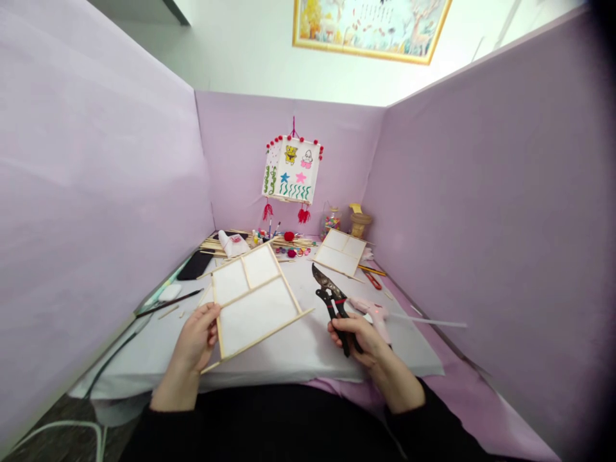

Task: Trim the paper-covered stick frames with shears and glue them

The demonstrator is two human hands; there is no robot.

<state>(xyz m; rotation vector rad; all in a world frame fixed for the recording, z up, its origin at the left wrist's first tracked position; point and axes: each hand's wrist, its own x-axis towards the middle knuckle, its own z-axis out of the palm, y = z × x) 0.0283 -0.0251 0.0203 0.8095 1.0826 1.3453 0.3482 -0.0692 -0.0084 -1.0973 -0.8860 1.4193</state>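
Head view: fingers of the left hand [195,340] pinch the frame [253,298] at its left edge, holding it tilted above the bench [289,356], probably to expose its protruding stick ends. Right hand [363,337] fingers close around the cutter [328,287] handles, blades shut, pointing away. A glue gun [376,313] lies just beside.

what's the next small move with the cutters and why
Probably swing the cutters in the right hand to the stick end jutting past the paper frame: the left hand holds that frame tilted up, and the blades lie close beside it.
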